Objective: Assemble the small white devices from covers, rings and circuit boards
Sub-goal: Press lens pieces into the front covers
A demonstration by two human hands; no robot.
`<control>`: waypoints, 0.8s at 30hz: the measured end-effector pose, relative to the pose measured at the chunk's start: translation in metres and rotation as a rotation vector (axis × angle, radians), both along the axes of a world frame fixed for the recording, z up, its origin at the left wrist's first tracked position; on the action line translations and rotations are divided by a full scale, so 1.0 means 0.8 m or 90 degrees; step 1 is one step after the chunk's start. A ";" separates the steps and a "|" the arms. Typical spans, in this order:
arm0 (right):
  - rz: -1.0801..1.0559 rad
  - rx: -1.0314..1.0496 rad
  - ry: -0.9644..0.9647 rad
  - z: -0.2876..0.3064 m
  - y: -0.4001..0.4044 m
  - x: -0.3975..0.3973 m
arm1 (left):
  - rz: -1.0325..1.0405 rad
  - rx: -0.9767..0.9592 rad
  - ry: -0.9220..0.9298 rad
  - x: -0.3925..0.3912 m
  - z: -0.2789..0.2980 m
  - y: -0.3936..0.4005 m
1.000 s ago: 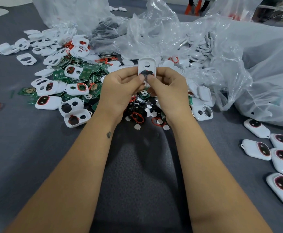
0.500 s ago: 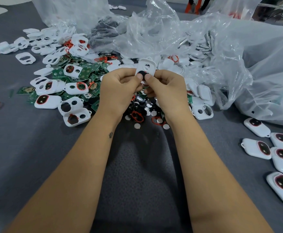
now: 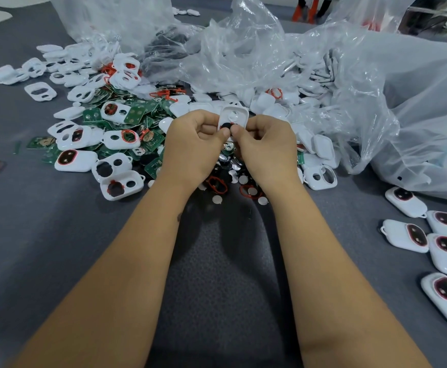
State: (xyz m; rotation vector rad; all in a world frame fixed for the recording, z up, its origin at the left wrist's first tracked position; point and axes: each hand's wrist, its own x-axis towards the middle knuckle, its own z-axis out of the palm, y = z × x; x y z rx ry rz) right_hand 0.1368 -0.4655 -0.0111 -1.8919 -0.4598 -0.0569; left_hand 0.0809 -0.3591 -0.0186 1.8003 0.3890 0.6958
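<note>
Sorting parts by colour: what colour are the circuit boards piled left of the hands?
Green circuit boards, with small metallic spots, seen in the head view.

Bench (image 3: 44,235) covered in dark grey cloth, matt, finely pebbled weave.
White cover (image 3: 234,114) pinched between left hand (image 3: 193,147) and right hand (image 3: 267,150): smooth plastic, slight sheen; black matt part seated in its lower opening.
Loose white covers (image 3: 118,140) in heap: same glossy moulded plastic.
Circuit boards (image 3: 137,112): green, semi-gloss, with pale metallic pads.
Rings (image 3: 218,184): red, thin, rubbery or plastic, cannot tell which.
Small round discs (image 3: 217,199): white, flat, matt; some nearby shiny like metal.
Finished devices (image 3: 405,201) at right: glossy white shells, dark shiny windows edged red.
Bags (image 3: 416,102): thin clear plastic film, crinkled, glinting.
</note>
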 end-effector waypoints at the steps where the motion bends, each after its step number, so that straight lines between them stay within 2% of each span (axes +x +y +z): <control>1: 0.008 0.006 0.005 0.001 0.000 0.000 | -0.001 -0.005 -0.005 0.000 0.000 0.000; 6: 0.066 0.034 0.013 0.004 -0.004 0.000 | 0.023 -0.032 -0.013 -0.001 0.001 -0.002; 11: 0.043 0.024 0.008 0.002 -0.004 0.000 | 0.017 -0.011 0.004 -0.002 0.003 -0.006; 14: 0.045 0.068 -0.018 0.002 -0.002 -0.002 | -0.026 -0.125 -0.030 -0.006 0.010 -0.003; 16: 0.061 0.078 -0.088 0.001 -0.002 -0.004 | -0.066 -0.246 -0.050 -0.009 0.014 0.001; 18: 0.063 0.034 -0.198 0.000 -0.003 -0.006 | -0.101 -0.312 -0.044 -0.009 0.015 0.005; 22: 0.043 -0.062 -0.358 -0.002 -0.007 -0.007 | -0.130 -0.311 -0.033 -0.009 0.013 0.007; 24: 0.041 -0.079 -0.396 -0.002 -0.008 -0.009 | -0.136 -0.297 -0.036 -0.010 0.012 0.008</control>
